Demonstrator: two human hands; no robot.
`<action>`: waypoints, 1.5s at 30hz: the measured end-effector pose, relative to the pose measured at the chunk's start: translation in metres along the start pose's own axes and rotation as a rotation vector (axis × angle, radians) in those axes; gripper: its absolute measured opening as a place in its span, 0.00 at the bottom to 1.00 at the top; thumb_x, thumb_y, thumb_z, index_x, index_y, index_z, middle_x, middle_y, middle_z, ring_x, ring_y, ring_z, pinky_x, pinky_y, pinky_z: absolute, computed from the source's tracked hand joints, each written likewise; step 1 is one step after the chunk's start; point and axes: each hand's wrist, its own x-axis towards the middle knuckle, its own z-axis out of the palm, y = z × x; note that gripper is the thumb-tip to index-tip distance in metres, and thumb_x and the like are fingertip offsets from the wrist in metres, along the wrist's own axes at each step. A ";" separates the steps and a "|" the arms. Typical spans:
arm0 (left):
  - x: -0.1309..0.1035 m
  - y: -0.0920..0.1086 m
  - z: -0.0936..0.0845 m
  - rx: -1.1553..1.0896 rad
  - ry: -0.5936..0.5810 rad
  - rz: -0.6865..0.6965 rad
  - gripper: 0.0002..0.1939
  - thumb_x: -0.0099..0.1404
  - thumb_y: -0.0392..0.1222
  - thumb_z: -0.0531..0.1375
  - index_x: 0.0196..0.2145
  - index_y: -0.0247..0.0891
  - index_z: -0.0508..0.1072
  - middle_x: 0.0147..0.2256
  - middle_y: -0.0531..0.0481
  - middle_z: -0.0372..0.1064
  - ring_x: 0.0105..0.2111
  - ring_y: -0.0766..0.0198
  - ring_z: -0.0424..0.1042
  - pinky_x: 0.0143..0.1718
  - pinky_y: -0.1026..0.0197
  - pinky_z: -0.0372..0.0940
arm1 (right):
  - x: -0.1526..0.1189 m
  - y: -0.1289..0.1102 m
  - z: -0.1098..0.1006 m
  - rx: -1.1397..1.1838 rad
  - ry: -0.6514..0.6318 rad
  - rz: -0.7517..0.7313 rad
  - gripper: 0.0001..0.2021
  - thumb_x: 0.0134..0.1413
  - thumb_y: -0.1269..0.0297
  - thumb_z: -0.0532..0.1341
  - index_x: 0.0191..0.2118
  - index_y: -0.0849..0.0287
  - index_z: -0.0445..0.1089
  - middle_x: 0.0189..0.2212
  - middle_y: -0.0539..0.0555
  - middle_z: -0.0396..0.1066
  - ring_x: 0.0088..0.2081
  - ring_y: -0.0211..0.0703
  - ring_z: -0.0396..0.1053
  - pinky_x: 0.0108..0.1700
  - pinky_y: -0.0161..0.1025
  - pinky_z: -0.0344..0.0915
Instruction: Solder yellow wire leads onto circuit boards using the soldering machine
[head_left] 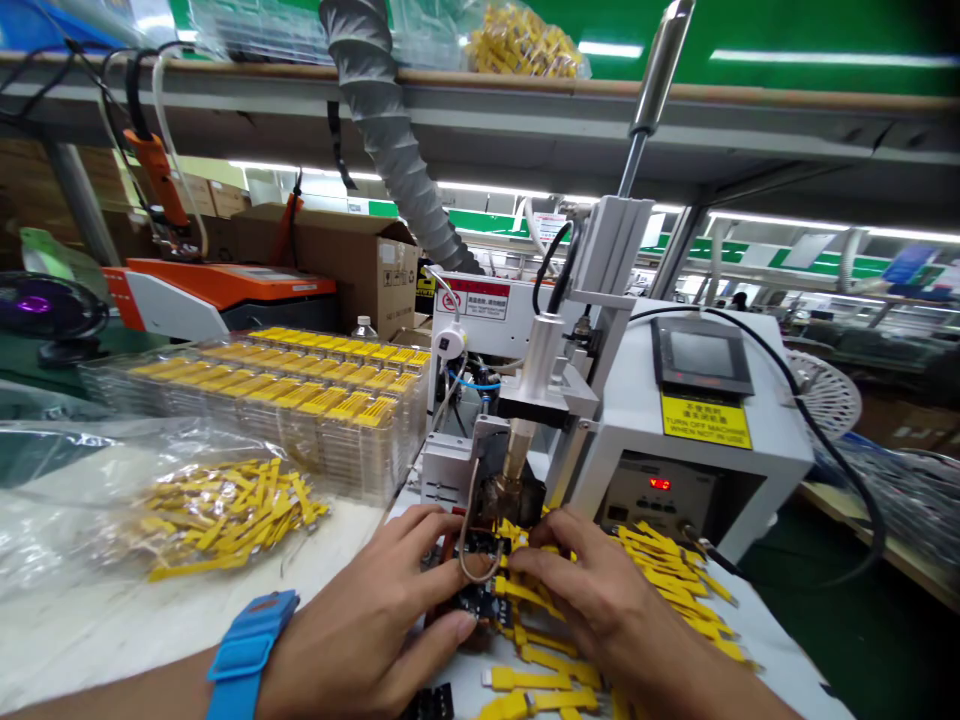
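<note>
A small black fixture (480, 600) sits under the heated head (514, 485) of a bench press machine. My left hand (405, 600), with a blue wrist strap (251, 640), reaches over the fixture's left side, thumb and fingers apart and touching it. From the right, my right hand (592, 580) bends its fingers at the fixture's edge, closed around what looks like a short flat yellow cable (525, 592); the fingertips partly hide it. More loose yellow cables (532, 680) lie below and under my right hand. A thin curved tube (469, 560) hangs between my hands.
At left lie a clear bag of yellow cables (225, 510) and stacked clear trays (337, 460) filled with them. The machine's control box (697, 440) stands at right, with a pile of yellow cables (667, 570) before it. A grey duct (390, 130) hangs overhead near a shelf (487, 90).
</note>
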 end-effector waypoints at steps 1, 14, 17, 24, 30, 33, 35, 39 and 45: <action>0.000 0.000 0.000 0.004 0.008 0.004 0.25 0.67 0.41 0.55 0.61 0.52 0.57 0.56 0.49 0.57 0.54 0.51 0.57 0.52 0.50 0.63 | 0.000 0.000 0.000 0.008 -0.003 0.007 0.15 0.59 0.76 0.51 0.49 0.58 0.67 0.37 0.59 0.63 0.39 0.48 0.63 0.36 0.43 0.66; 0.001 -0.002 0.003 -0.022 0.066 -0.025 0.19 0.66 0.43 0.57 0.54 0.43 0.63 0.54 0.46 0.60 0.53 0.53 0.59 0.53 0.51 0.63 | 0.000 -0.002 -0.001 0.014 0.021 0.042 0.15 0.59 0.76 0.51 0.47 0.58 0.69 0.37 0.59 0.63 0.39 0.47 0.64 0.38 0.42 0.67; 0.000 -0.002 0.003 -0.033 0.094 -0.019 0.19 0.66 0.42 0.58 0.54 0.41 0.62 0.54 0.45 0.60 0.54 0.54 0.59 0.53 0.53 0.62 | 0.000 -0.002 -0.001 0.018 0.029 0.041 0.16 0.59 0.77 0.50 0.48 0.58 0.69 0.38 0.59 0.64 0.40 0.47 0.64 0.38 0.42 0.67; 0.001 -0.001 0.002 -0.076 0.037 -0.044 0.19 0.68 0.42 0.56 0.56 0.44 0.61 0.55 0.47 0.59 0.53 0.55 0.60 0.54 0.53 0.62 | -0.001 -0.001 0.002 0.040 0.001 0.077 0.17 0.58 0.78 0.49 0.48 0.57 0.68 0.38 0.58 0.63 0.40 0.48 0.63 0.38 0.45 0.67; 0.000 -0.001 0.003 -0.078 0.009 -0.055 0.20 0.69 0.42 0.55 0.57 0.44 0.60 0.55 0.48 0.58 0.52 0.55 0.60 0.53 0.52 0.63 | 0.000 -0.002 0.000 0.051 0.011 0.068 0.16 0.59 0.78 0.49 0.47 0.57 0.68 0.39 0.58 0.63 0.41 0.47 0.63 0.39 0.43 0.66; -0.001 -0.001 0.005 -0.049 0.073 -0.031 0.21 0.68 0.42 0.56 0.57 0.44 0.59 0.55 0.47 0.59 0.53 0.54 0.59 0.53 0.51 0.62 | 0.000 -0.002 0.000 0.026 0.016 0.049 0.15 0.61 0.76 0.50 0.47 0.57 0.68 0.38 0.58 0.63 0.40 0.47 0.63 0.38 0.42 0.66; -0.001 -0.002 0.005 -0.040 0.082 -0.028 0.21 0.67 0.41 0.56 0.57 0.44 0.59 0.55 0.47 0.58 0.53 0.54 0.59 0.53 0.51 0.62 | 0.000 -0.001 0.000 0.012 0.008 0.037 0.14 0.61 0.75 0.50 0.47 0.58 0.68 0.38 0.59 0.63 0.39 0.47 0.63 0.37 0.42 0.66; -0.001 -0.002 0.005 -0.059 0.065 -0.036 0.23 0.67 0.41 0.57 0.58 0.45 0.58 0.55 0.48 0.58 0.52 0.54 0.60 0.53 0.50 0.63 | -0.001 0.002 0.003 0.008 0.009 0.032 0.14 0.60 0.75 0.49 0.46 0.59 0.68 0.37 0.59 0.62 0.38 0.47 0.63 0.36 0.41 0.65; -0.002 -0.003 0.006 -0.039 0.103 -0.017 0.24 0.66 0.41 0.58 0.58 0.45 0.59 0.55 0.48 0.59 0.54 0.55 0.60 0.54 0.53 0.62 | -0.001 0.004 0.007 0.013 0.064 -0.004 0.12 0.61 0.73 0.50 0.44 0.60 0.69 0.35 0.59 0.62 0.36 0.46 0.62 0.34 0.41 0.64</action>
